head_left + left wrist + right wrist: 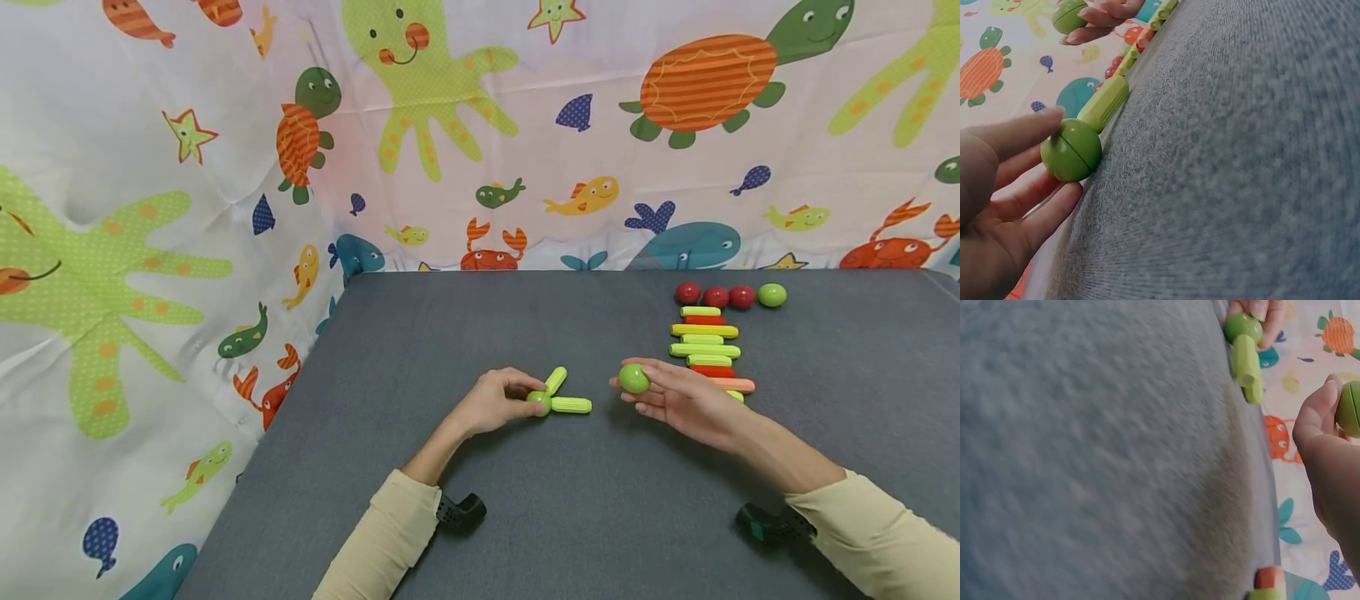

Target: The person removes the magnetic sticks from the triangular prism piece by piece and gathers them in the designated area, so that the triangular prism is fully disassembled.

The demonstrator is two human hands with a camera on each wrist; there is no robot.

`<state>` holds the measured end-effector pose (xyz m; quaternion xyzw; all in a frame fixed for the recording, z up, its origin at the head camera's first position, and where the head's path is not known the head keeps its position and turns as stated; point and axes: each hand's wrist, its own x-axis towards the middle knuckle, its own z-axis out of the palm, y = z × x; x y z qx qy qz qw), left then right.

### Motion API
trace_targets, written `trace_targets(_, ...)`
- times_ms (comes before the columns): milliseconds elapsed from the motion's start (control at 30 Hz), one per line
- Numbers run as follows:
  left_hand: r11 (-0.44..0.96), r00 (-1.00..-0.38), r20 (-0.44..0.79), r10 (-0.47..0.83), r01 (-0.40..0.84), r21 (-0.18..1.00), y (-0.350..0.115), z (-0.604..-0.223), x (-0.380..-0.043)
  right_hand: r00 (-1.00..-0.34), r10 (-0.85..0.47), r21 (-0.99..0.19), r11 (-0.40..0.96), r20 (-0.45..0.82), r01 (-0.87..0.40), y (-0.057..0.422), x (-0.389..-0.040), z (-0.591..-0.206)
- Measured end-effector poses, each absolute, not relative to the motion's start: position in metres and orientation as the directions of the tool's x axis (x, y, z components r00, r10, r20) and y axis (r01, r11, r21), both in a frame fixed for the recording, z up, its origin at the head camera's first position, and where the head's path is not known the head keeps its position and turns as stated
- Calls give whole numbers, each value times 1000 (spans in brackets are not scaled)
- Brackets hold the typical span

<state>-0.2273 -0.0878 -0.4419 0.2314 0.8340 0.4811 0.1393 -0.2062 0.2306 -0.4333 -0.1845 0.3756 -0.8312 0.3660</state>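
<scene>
My left hand (495,404) pinches a green ball (538,403) low over the table, thumb on one side and fingers on the other. Two yellow-green rods touch that ball: one rod (572,405) points right, and the other rod (556,380) slants away to the far right. In the left wrist view a seam crosses the ball (1072,151). My right hand (690,403), palm turned up, holds a second green ball (634,378) at its fingertips above the table. This ball is apart from the rods.
Beyond my right hand lies a column of several rods, among them a yellow rod (703,331) and a salmon rod (733,385). Three red balls, one a red ball (687,293), and a green ball (772,295) line the far edge of the grey table (480,325). A printed curtain (450,208) hangs behind.
</scene>
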Motion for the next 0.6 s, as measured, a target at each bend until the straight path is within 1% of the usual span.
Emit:
trace_targets(200,440,-864,-14,504,243,865,-87,-443,-227,-745,-666,-775,-458,-25,436,242,-211,-423)
trace_targets(300,438,-863,-7,505,249,864,-87,-443,-227,-771,-635,-779,-465,-37,420,251,-215,-418)
trace_targets(467,435,-862,-2,506,254,864,-86,-443,-226,-773,-634,-787,-475,-6,395,266,-221,-413)
trace_targets(600,429,-863,10,505,261,865,-86,-443,-226,-779,-627,-798,-457,-23,392,279,-225,-407)
